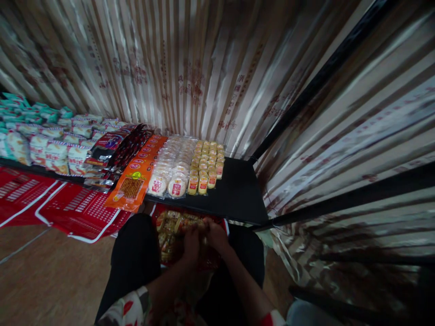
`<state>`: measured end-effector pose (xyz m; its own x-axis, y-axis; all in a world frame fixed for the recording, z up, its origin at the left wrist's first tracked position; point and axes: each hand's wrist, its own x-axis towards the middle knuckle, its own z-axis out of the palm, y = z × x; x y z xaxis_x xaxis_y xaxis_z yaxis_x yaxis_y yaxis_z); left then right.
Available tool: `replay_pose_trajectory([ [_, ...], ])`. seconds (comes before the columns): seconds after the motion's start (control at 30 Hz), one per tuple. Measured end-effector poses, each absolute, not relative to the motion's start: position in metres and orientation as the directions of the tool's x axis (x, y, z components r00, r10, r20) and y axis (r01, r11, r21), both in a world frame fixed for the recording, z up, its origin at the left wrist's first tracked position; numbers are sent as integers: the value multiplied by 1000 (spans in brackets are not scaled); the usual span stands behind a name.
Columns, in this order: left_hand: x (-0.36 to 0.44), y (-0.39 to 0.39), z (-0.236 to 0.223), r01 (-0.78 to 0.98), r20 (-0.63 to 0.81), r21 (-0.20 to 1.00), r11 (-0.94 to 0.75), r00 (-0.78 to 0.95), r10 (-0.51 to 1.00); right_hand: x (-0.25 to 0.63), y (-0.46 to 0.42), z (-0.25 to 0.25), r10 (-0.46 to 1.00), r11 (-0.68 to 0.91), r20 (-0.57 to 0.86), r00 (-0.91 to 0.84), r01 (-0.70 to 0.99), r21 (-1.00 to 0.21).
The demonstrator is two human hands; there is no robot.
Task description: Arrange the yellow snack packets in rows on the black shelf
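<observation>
Toward nine o'clock in the view, soft teal packets (34, 111) are cut off by the left edge, and pierced red baskets (81, 206) are partly covered by a flat, glossy orange pouch (144, 163) and a black shelf (231, 192). At seven o'clock, clear-wrapped golden snacks (168, 224) are contained in a red basket (212, 261) between the knees. Above them, the left hand (191, 246) and right hand (216, 235) are brought close together, but whether either grip is spread or pinching cannot be told through blur and shadow.
</observation>
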<state>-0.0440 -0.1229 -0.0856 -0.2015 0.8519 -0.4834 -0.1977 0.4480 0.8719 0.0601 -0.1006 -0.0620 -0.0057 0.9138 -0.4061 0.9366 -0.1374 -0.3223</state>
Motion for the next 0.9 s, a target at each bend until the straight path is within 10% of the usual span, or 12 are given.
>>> replay_pose_trajectory([
  [0.37,-40,-128,-17,-180,-204,967,182,-113,972,80,-110,-17,984,-179,-177,34,325,-929],
  [0.57,-17,-99,9,-95,-8,995,4,-41,999,100,-78,-2,977,-110,-93,193,80,-991],
  [0.9,39,-44,-3,147,-19,989,12,46,999,129,-12,-24,909,18,96,406,193,-981],
])
